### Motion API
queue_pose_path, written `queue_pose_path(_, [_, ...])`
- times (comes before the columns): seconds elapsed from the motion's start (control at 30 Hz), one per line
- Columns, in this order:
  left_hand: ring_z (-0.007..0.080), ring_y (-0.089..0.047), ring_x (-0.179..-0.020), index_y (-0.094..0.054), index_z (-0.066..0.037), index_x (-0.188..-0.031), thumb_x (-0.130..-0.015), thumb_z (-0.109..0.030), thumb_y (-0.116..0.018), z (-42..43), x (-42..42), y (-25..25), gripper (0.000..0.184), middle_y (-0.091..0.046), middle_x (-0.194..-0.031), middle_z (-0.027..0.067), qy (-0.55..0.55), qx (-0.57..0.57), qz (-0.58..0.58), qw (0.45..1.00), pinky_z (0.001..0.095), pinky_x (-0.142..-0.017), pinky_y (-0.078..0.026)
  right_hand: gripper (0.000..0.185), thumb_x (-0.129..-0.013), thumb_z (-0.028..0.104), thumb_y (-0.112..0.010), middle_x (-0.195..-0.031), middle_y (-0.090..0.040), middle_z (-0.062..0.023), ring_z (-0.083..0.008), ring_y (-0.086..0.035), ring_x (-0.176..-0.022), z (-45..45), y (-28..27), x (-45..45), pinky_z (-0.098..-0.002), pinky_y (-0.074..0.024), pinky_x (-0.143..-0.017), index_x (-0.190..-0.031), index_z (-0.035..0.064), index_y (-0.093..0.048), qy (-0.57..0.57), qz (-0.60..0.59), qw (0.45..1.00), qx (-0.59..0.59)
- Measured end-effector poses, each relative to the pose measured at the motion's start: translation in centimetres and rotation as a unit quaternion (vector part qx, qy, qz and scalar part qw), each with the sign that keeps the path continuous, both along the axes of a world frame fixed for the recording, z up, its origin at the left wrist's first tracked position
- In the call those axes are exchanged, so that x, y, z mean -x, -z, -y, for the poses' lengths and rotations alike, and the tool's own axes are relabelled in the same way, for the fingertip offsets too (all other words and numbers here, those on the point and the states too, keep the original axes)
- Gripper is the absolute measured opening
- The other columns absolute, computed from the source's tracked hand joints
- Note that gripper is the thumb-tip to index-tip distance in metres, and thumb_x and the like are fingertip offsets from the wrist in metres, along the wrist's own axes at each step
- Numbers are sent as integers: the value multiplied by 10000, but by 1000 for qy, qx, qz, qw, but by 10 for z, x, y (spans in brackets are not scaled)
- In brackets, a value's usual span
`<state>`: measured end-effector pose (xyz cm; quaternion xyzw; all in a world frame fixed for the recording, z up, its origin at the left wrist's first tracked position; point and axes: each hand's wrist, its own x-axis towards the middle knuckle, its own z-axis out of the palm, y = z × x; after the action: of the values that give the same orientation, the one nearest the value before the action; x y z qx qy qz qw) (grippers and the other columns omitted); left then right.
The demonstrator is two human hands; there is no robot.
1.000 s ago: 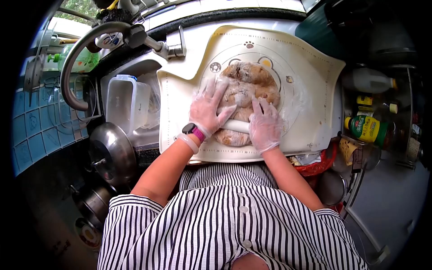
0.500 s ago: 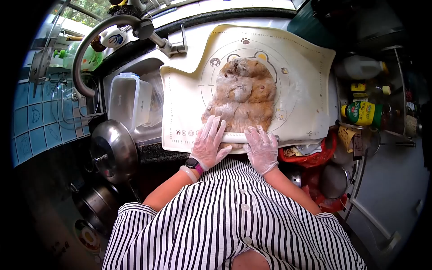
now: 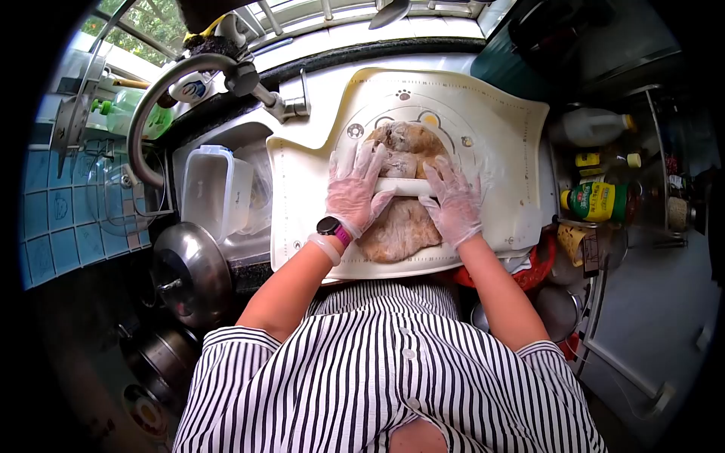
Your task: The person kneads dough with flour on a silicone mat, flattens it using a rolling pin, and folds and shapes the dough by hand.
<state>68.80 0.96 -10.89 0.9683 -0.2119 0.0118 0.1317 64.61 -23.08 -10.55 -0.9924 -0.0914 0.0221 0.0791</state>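
Observation:
A slab of brown dough (image 3: 400, 232) dusted with white flour lies on a cream baking mat (image 3: 502, 204) printed with rings and small pictures. Across the dough's middle lies a white rolling pin (image 3: 406, 186). My left hand (image 3: 352, 190), in a clear plastic glove, rests over the pin's left end with fingers stretched forward. Over the right end lies my right hand (image 3: 455, 200), gloved too, fingers spread flat. Both palms cover the pin's ends. The dough nearer my body is flattened and smooth; the part beyond the pin is lumpy.
Left of the mat, a clear plastic container (image 3: 208, 189) stands in the sink under a curved faucet (image 3: 143, 113). A steel pot lid (image 3: 189, 275) is at lower left. Several bottles, one yellow-and-green labelled bottle (image 3: 600, 201) among them, stand on the right. A red bag (image 3: 540, 260) shows beside my right forearm.
Both hands and the rolling pin have moved forward from the dough's near edge to its middle. Dough behind the pin now looks flatter. The camera view has shifted slightly.

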Motion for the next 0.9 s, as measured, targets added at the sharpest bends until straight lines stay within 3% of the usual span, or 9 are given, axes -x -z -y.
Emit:
queue_pose_path(0.23, [422,-414,-1525,-415,-226,-1639,-1074,-566,-496,26,-91,11,665,-469,-1643,172,-32,-9,-38,999,609,-1287,-233,615,-1035,433,-588,-1677,-419,-55,-350,-410,-1518,2,18,-87,-667,-251,-1243,-1608,253,-456,86,-11,995,42])
queue_pose_path(0.33, [428,-385,-1545,-375,-251,-1659,-1069,-621,-465,37,-133,16,702,-459,-1642,206,-32,18,-39,999,613,-1268,-272,619,-1033,415,-589,-1680,-401,-116,-351,-384,-1541,15,44,-127,-658,-260,-1240,-1614,256,-447,110,80,991,14])
queue_pose_path(0.53, [381,-410,-1538,-363,-203,-1658,-1050,-708,-424,45,-182,35,793,-495,-1609,206,-36,95,-73,992,524,-1286,-293,679,-1029,451,-597,-1700,-365,-110,-353,-371,-1553,24,45,-175,-644,-220,-1265,-1646,252,-396,101,131,986,33])
queue_pose_path(0.57, [381,-410,-1538,-363,-203,-1658,-1050,-708,-424,44,-176,39,793,-495,-1609,206,-36,95,-72,992,524,-1286,-293,680,-1033,452,-591,-1701,-364,-109,-355,-368,-1555,19,38,-169,-634,-207,-1276,-1649,245,-391,93,129,987,20])
queue_pose_path(0.63, [378,-476,-1487,-381,-188,-1650,-1030,-741,-423,39,-146,45,832,-522,-1581,210,-8,-9,77,997,503,-1247,-354,701,-1028,461,-592,-1704,-363,-105,-359,-367,-1555,10,32,-131,-618,-202,-1284,-1656,231,-381,95,82,992,13])
queue_pose_path(0.67, [381,-518,-1448,-376,-167,-1652,-1004,-777,-429,36,-122,34,891,-530,-1569,214,-17,-23,75,997,501,-1209,-390,723,-1023,470,-594,-1708,-363,-101,-362,-366,-1555,6,27,-109,-603,-196,-1292,-1662,217,-371,97,35,995,7])
queue_pose_path(0.7, [412,-455,-1491,-331,-148,-1679,-999,-806,-367,31,-101,10,946,-469,-1627,217,-30,83,-154,984,511,-1222,-383,746,-1014,477,-602,-1712,-363,-98,-365,-363,-1558,2,20,-86,-593,-200,-1294,-1665,198,-368,81,0,997,3])
queue_pose_path(0.77, [435,-390,-1535,-303,-94,-1686,-997,-774,-427,13,-56,17,976,-392,-1668,246,31,53,-16,998,512,-1232,-362,787,-995,493,-618,-1721,-360,-95,-366,-353,-1565,-3,11,-37,-583,-208,-1295,-1665,165,-367,56,-31,998,-31])
queue_pose_path(0.9, [446,-265,-1597,-272,46,-1654,-999,-712,-491,-21,15,14,1026,-281,-1706,299,89,67,-58,992,516,-1296,-226,816,-985,515,-628,-1727,-354,-97,-367,-327,-1581,-10,8,35,-582,-217,-1290,-1663,145,-366,-5,-59,998,-35])
